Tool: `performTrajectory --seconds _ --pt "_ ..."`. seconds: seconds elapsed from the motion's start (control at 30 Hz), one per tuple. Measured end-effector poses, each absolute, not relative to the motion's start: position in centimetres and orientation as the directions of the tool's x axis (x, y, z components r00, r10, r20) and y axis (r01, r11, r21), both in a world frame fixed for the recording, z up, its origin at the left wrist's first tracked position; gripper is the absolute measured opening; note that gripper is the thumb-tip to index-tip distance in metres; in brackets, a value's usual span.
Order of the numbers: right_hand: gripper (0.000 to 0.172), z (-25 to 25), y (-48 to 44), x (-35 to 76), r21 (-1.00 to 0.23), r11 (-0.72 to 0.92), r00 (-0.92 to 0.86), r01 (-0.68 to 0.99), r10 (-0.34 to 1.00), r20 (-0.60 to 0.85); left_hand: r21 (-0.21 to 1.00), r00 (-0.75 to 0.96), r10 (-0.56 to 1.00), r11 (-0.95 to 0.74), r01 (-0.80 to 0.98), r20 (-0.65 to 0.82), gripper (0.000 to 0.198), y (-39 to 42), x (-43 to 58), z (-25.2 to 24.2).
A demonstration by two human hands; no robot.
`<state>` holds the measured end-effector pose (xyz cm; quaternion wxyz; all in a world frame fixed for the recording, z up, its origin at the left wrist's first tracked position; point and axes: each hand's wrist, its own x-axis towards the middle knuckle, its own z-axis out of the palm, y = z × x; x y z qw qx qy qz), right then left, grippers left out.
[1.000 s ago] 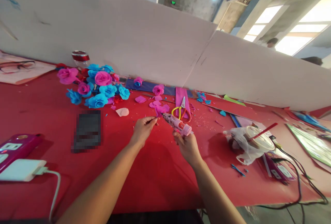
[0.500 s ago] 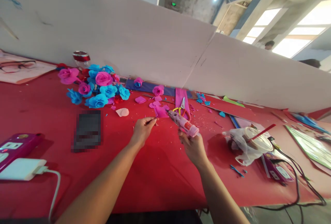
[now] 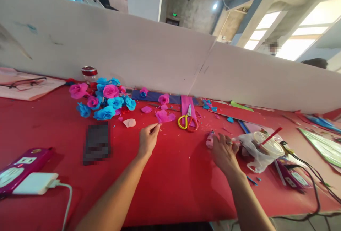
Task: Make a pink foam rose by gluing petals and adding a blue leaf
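Observation:
My left hand (image 3: 148, 139) is closed in a pinch at the near edge of a pink crepe-paper petal (image 3: 165, 116) above the red table. My right hand (image 3: 225, 151) curls over a pink glue gun (image 3: 210, 140) low at the table. Only the gun's front part shows; its handle is hidden under the fingers. Scissors (image 3: 188, 121) with one yellow and one red handle lie between the hands, partly on a pink paper strip (image 3: 188, 101). A pale pink petal piece (image 3: 129, 123) rests left of my left hand.
Blue and pink paper flowers (image 3: 106, 99) stand at the back left, behind a dark blurred rectangle (image 3: 97, 142). A magenta power strip (image 3: 23, 168) with a white charger (image 3: 36, 183) is at left. A bagged cup (image 3: 268, 145) with a red straw and black cables sits right.
My right hand has carried the glue gun away from the petal, right and down to the table. The scissors are now uncovered. My left hand stays near the petal; the view has tilted slightly.

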<state>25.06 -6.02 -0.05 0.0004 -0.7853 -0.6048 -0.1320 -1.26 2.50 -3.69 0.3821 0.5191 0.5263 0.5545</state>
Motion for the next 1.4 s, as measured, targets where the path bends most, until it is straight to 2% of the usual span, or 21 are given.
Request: performTrajectory --seconds 0.07,0.13,0.17,0.2,0.27,0.33,0.4,0.5,0.57,0.67,0.8,0.9,1.03,1.17,1.4 --pt "0.044 0.5 -5.6 22.0 -0.022 -0.154 0.155 0.988 0.953 0.260 0.978 -0.162 0.971 -0.155 0.138 0.177 0.032 2.5 -1.3 -3.8" --pt "0.047 1.3 -5.1 18.5 -0.234 0.107 -0.059 0.966 0.978 0.200 0.974 -0.153 0.972 -0.153 0.165 0.178 0.032 2.4 -1.4 -3.8" --pt "0.048 1.7 -4.7 16.7 -0.291 0.210 -0.165 0.933 0.971 0.172 0.972 -0.146 0.972 -0.155 0.176 0.182 0.032 2.4 -1.5 -3.8" --pt "0.048 2.0 -4.3 15.1 -0.296 0.299 -0.263 0.907 0.952 0.154 0.971 -0.140 0.973 -0.159 0.180 0.185 0.032 2.4 -1.5 -3.8" --pt "0.045 2.4 -3.3 12.7 -0.204 0.364 -0.336 0.909 0.929 0.157 0.974 -0.131 0.974 -0.162 0.162 0.183 0.029 2.3 -1.7 -3.8" --pt "0.043 2.5 -2.3 11.4 -0.106 0.362 -0.343 0.926 0.925 0.161 0.979 -0.127 0.977 -0.153 0.134 0.170 0.028 2.3 -1.8 -3.8" --pt "0.043 2.5 -1.7 11.1 -0.067 0.309 -0.292 0.949 0.937 0.193 0.982 -0.131 0.980 -0.133 0.132 0.150 0.029 2.3 -1.8 -3.7" --pt "0.043 2.2 -1.5 11.5 -0.102 0.212 -0.172 0.972 0.935 0.310 0.983 -0.144 0.983 -0.096 0.156 0.119 0.034 2.2 -1.8 -3.4" --pt "0.041 2.0 -1.8 11.5 -0.123 0.240 -0.183 0.963 0.917 0.355 0.982 -0.142 0.984 -0.085 0.166 0.109 0.034 2.1 -1.7 -3.2" --pt "0.039 1.6 -2.0 11.1 -0.114 0.309 -0.255 0.944 0.905 0.342 0.979 -0.117 0.984 -0.112 0.169 0.132 0.030 2.0 -1.7 -3.0" --pt "0.039 1.3 -1.9 10.8 -0.133 0.228 -0.158 0.964 0.903 0.400 0.976 -0.121 0.986 -0.085 0.200 0.111 0.032 1.9 -1.7 -2.7" --pt "0.039 1.2 -2.0 10.9 -0.134 0.276 -0.198 0.952 0.888 0.416 0.976 -0.113 0.984 -0.115 0.186 0.137 0.032 1.9 -1.7 -2.6" --pt "0.038 0.8 -2.2 10.9 -0.137 0.254 -0.166 0.957 0.873 0.459 0.983 -0.105 0.985 -0.120 0.138 0.135 0.032 1.7 -1.5 -2.5" --pt "0.038 0.5 -2.4 11.1 -0.079 0.333 -0.257 0.940 0.838 0.482 0.991 -0.100 0.986 -0.128 0.046 0.132 0.030 1.6 -1.4 -2.4" --pt "0.041 0.5 -2.3 11.4 -0.012 0.349 -0.305 0.937 0.835 0.457 0.994 -0.090 0.991 -0.104 -0.020 0.102 0.028 1.4 -1.3 -2.1"
